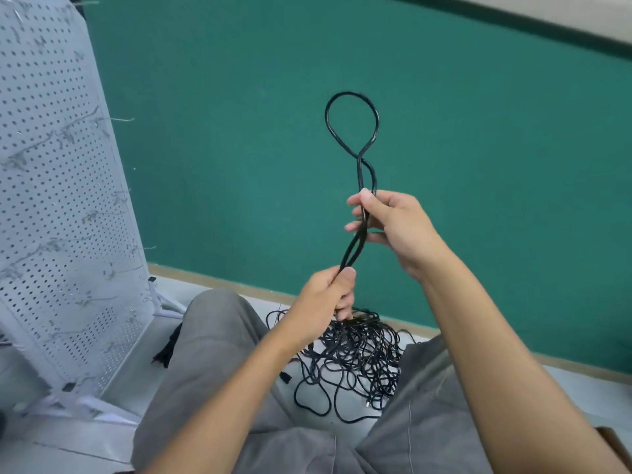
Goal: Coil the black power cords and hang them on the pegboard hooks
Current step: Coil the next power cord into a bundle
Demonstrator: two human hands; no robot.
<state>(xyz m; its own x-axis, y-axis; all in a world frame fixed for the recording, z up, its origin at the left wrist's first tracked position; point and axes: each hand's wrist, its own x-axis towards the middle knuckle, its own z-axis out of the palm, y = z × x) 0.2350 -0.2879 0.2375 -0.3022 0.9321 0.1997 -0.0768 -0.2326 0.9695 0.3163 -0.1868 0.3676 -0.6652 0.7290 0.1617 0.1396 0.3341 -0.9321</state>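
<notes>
A black power cord [359, 131] stands up in front of me, folded into a loop at the top with its strands crossing below. My right hand [393, 227] pinches the doubled strands just under the crossing. Lower down, my left hand [328, 295] grips the same strands in a fist. Below the hands, a tangled pile of black cords [355, 357] lies on the floor between my knees. The white pegboard [58, 200] leans at the left, with thin metal hooks sticking out of its right edge.
A teal wall [239, 131] rises close behind the cords, with a tan baseboard along the pale floor. My grey-trousered legs frame the pile. A dark object [167, 347] lies by my left knee, and a brown cardboard corner [615, 443] shows at the lower right.
</notes>
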